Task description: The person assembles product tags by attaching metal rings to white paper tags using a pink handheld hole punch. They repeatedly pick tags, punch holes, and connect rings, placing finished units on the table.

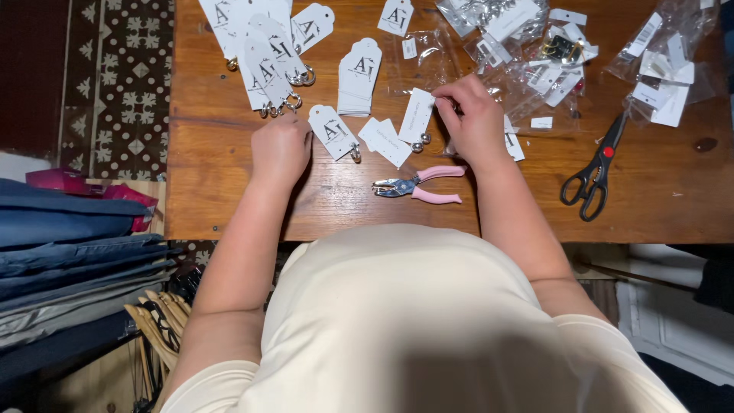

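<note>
Below, wooden table (229, 191), patterned rug (122, 84), folded jeans (69, 245)

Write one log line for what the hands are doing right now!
left hand: fist beside tag | right hand: pinching white card | pliers: untouched

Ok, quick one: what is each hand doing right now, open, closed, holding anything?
Left hand: closed in a loose fist on the wooden table, beside a white tag; nothing visibly held.
Right hand: fingers pinched on a white card.
</note>
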